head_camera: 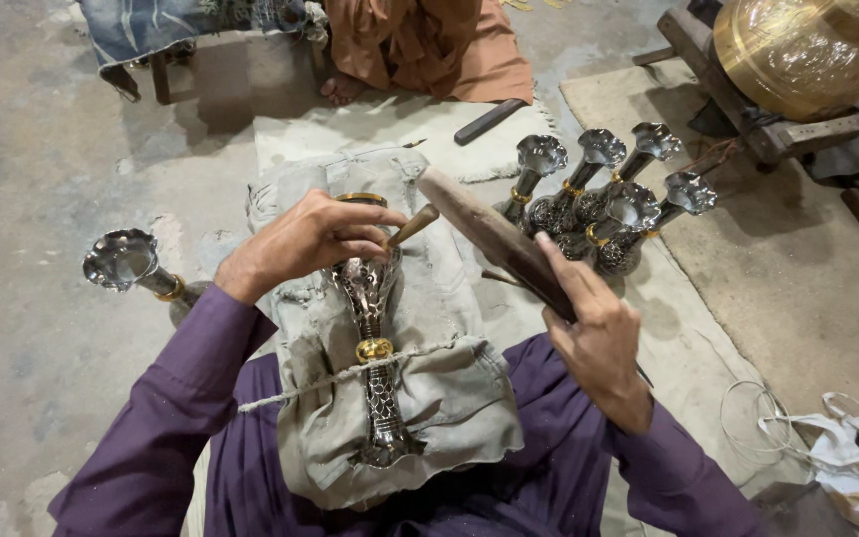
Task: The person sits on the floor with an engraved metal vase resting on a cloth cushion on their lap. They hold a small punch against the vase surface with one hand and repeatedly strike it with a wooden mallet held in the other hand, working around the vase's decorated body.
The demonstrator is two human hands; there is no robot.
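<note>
Silver vase (375, 338) lay lengthwise on cloth-wrapped pad (449, 398) in lap, cord across it. Left hand (305, 242) closed round chisel (412, 227), tip at vase's upper body. Right hand (599, 338) gripped wooden mallet (494, 239). Best: hold chisel steady, tap lightly.

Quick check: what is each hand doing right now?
Left hand: closed on a small wooden-handled tool, resting on the patterned metal vase.
Right hand: closed on a wooden mallet.
</note>
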